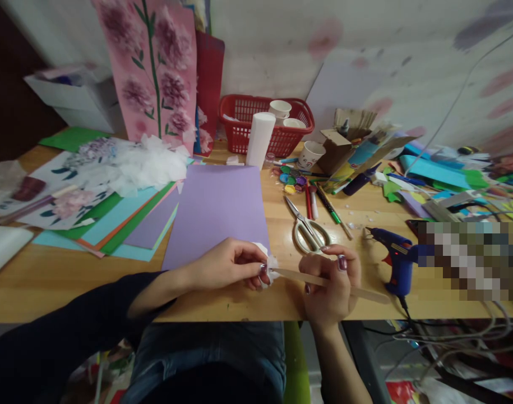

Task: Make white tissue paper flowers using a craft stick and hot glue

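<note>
My left hand (235, 264) pinches a small crumpled piece of white tissue paper (273, 273) over the front edge of the table. In my right hand (332, 283) is a flat wooden stick (296, 276), its narrow end at the tissue paper and its broad end sticking out to the right. A purple sheet of paper (222, 207) lies just beyond my left hand. Scissors (310, 231) with pale handles rest beyond my right hand, blades pointing away. Farther right is a blue glue gun (394, 252) with a small red light.
White tissue pieces (155, 163) are heaped at left beside coloured paper sheets (125, 216). Behind stand a white paper roll (260, 140), a red basket (235, 137) and a paper cup (310, 155). Paint pots (290, 179) and pens (328, 205) lie mid-table. Cables (458, 336) hang at right.
</note>
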The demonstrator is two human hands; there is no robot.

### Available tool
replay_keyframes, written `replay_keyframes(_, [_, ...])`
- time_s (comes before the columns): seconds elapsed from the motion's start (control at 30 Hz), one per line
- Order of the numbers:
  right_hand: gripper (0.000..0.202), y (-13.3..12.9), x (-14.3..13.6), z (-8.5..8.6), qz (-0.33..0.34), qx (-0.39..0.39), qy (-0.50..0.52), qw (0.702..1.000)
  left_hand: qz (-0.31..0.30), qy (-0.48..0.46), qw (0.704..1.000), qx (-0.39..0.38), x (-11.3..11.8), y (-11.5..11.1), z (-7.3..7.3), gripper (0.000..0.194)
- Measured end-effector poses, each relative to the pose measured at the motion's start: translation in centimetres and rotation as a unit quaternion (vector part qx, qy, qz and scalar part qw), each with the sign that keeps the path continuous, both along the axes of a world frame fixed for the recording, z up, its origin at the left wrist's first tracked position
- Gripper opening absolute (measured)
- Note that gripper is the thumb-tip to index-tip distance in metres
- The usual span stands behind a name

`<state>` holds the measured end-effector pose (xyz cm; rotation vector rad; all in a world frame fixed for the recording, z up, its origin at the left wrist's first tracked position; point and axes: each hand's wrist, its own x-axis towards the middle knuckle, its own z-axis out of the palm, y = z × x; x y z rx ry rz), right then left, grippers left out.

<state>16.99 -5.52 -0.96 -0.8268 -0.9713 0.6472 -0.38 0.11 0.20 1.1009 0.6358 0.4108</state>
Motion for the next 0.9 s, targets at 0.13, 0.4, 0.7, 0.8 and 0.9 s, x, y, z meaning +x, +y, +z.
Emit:
replay_keyframes(0.13, [0.021, -0.1, -0.1, 0.0, -0.014, 0.001, -0.01, 1.0, -0.001, -0.002, 1.0, 0.004, 0.0, 0.1, 0.1, 0.02])
replay_keyframes(0.4, [0.017, -0.1, -0.1, 0.2, -0.035, -0.001, -0.018, 0.999, 0.083, 0.038, 0.99, 0.111, -0.2, 0.6, 0.5, 0.011])
replay_keyframes(0.7, [0.014, -0.5, -0.1, -0.8, 0.0, -0.056, -0.087, 0.995, 0.156, 0.07, 0.976, 0.136, -1.0, 1.1, 1.1, 0.018])
replay_keyframes(0.8, [0.014, -0.5, 0.0, -1.1, 0.01, -0.063, -0.126, 0.99, 0.152, 0.105, 0.97, 0.155, -0.9, 0.9, 1.2, 0.015])
replay_keyframes(0.9, [0.014, -0.4, 0.1, -1.3, 0.019, -0.07, -0.151, 0.986, 0.136, 0.152, 0.961, 0.189, -0.8, 0.6, 1.2, 0.015])
